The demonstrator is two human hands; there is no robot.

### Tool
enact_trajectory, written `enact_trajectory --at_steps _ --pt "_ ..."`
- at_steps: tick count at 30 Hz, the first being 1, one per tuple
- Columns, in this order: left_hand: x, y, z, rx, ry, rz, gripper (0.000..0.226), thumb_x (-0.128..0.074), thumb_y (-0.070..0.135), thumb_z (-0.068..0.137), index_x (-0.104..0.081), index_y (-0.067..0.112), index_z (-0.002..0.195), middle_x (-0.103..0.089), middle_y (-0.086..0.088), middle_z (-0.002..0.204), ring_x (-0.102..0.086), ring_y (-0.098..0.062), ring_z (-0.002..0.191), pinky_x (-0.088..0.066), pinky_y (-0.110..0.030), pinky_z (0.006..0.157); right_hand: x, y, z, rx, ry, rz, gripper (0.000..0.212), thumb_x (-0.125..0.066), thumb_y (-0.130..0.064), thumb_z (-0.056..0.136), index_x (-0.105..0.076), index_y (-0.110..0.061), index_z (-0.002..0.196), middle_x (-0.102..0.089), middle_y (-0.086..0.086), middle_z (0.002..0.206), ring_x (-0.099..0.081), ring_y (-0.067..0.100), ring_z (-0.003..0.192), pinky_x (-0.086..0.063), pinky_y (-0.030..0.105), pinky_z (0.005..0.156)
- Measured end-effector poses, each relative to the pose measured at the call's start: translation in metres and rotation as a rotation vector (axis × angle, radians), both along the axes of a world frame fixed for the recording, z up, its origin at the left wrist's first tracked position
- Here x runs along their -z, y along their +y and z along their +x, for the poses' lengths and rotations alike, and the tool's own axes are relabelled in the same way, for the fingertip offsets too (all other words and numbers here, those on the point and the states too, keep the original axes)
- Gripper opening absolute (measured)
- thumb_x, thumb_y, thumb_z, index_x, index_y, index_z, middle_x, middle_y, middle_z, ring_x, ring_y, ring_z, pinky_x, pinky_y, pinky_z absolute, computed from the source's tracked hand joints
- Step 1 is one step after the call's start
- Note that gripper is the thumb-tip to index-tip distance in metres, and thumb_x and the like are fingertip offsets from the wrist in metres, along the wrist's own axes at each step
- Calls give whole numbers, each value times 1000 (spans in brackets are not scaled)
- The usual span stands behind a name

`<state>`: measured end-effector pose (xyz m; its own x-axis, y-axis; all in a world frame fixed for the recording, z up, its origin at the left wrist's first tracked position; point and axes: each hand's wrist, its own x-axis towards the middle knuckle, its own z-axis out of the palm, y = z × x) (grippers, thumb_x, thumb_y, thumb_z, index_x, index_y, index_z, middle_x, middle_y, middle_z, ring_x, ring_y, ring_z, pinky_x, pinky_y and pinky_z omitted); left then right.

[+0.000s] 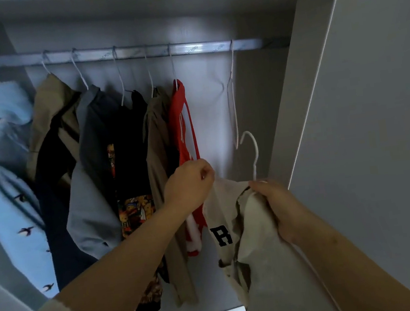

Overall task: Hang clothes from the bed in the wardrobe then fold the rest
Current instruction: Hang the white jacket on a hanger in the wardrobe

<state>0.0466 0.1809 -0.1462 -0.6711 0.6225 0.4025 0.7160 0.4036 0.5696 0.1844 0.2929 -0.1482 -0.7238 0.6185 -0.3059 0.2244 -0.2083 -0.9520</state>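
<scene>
Right, the cream top (pixel 223 204) is on its white hanger (pixel 252 147), held low in front of the wardrobe. The left grip (pixel 189 182) pinches the shoulder fabric. The right grip (pixel 276 206) is closed round the collar, just under the hook. That hook stands upright, and the rail (pixel 194 48) runs crosswise well above it, so the right grip looks best placed to lift. A bare stretch of rail sits between the red top (pixel 182 122) and an empty hanger (pixel 232 111); room looks enough.
</scene>
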Motion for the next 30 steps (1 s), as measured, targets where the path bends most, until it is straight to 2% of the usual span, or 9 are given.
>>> enact_trajectory --at_steps 4,7,13,17,19,21,23,26,30 --pt "-10 12 -49 -45 -3 19 17 -49 20 93 -66 18 93 -63 5 94 -59 -10 83 -48 -24 75 -5 5 -33 -15 8 -123 27 -55 -29 90 -60 -12 109 -64 13 107 -59 29 99 -50 39 83" --pt "-22 22 -85 -81 -5 59 17 -51 18 91 -68 17 93 -61 -1 105 -58 -16 94 -48 -28 83 -14 10 -59 -10 35 -267 28 -55 -30 89 -65 -5 99 -72 13 83 -65 27 82 -51 33 66" --pt "-46 37 -150 -51 46 66 20 -54 12 89 -71 20 97 -55 -1 119 -50 -23 112 -40 -36 99 -44 17 -128 -32 204 -337 24 -52 -22 91 -64 -1 94 -69 16 70 -66 26 56 -52 30 47" --pt "-58 54 -182 -27 54 -51 27 -53 14 89 -69 26 106 -41 0 139 -36 -26 127 -31 -36 107 -75 29 -177 28 270 -304 21 -52 -20 92 -64 -3 97 -68 17 76 -65 28 63 -55 32 55" --pt "-63 62 -195 -51 -31 -85 29 -55 17 88 -65 29 113 -31 0 145 -28 -29 130 -27 -38 108 -90 38 -198 82 279 -272 19 -50 -18 93 -61 -6 103 -64 17 81 -61 28 69 -52 33 61" --pt "-66 66 -209 -95 -141 -41 33 -56 13 86 -63 26 115 -33 -5 142 -32 -33 127 -31 -39 108 -104 46 -215 109 292 -245 17 -48 -18 95 -59 -7 102 -60 15 80 -58 27 67 -51 32 59" --pt "-67 66 -220 -48 -246 5 32 -55 8 85 -64 23 111 -47 -13 130 -50 -34 113 -46 -39 96 -120 54 -231 105 320 -225 16 -46 -18 96 -58 -8 98 -58 14 78 -57 26 66 -49 34 59" --pt "-65 61 -227 126 -451 -16 30 -48 3 87 -56 28 102 -58 -12 108 -62 -26 85 -52 -26 51 -145 64 -256 83 364 -155 17 -43 -18 97 -53 -10 86 -54 11 74 -54 24 64 -47 34 60" --pt "-65 58 -236 194 -625 2 29 -49 0 87 -54 29 92 -55 -8 92 -58 -17 71 -47 -18 42 -167 79 -290 75 331 -25 21 -43 -16 98 -53 -9 81 -56 8 71 -55 20 64 -48 23 51"
